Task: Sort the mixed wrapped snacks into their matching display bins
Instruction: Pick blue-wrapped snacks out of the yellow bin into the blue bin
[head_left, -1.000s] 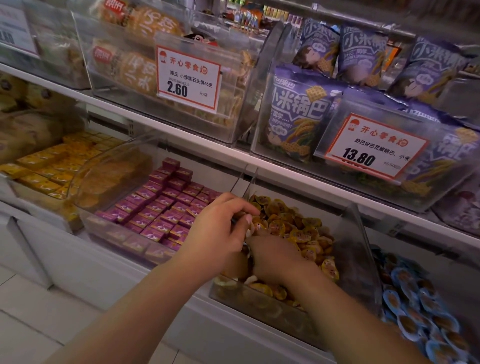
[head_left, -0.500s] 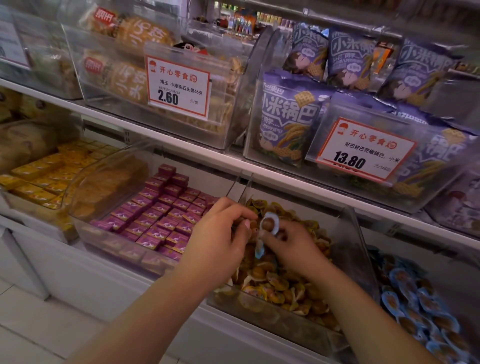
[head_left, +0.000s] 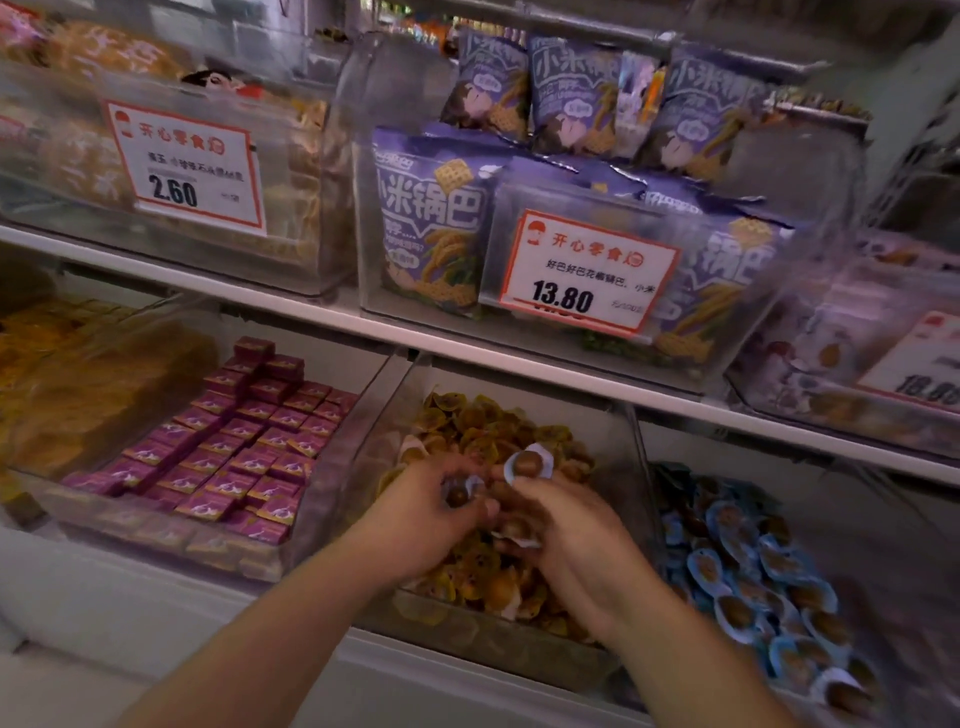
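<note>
A clear middle bin (head_left: 631, 499) on the lower shelf holds a heap of yellow-wrapped snacks (head_left: 483, 426). Both hands are over it. My left hand (head_left: 421, 519) grips a blue-wrapped snack (head_left: 460, 491) with a brown centre. My right hand (head_left: 566, 540) pinches another blue-wrapped snack (head_left: 529, 463) at its fingertips and has a further one (head_left: 514, 532) under its palm. The bin to the right (head_left: 883, 551) is filled with matching blue-wrapped snacks (head_left: 748, 571).
A bin of purple boxed snacks (head_left: 244, 441) stands left of the middle bin, and orange packs (head_left: 78, 379) lie further left. The upper shelf (head_left: 311, 312) carries bins of purple bags (head_left: 441, 228) and price cards (head_left: 582, 270).
My view has shifted right. Both hands came up out of the yellow heap holding blue-wrapped snacks, and the right hand now holds one higher at its fingertips.
</note>
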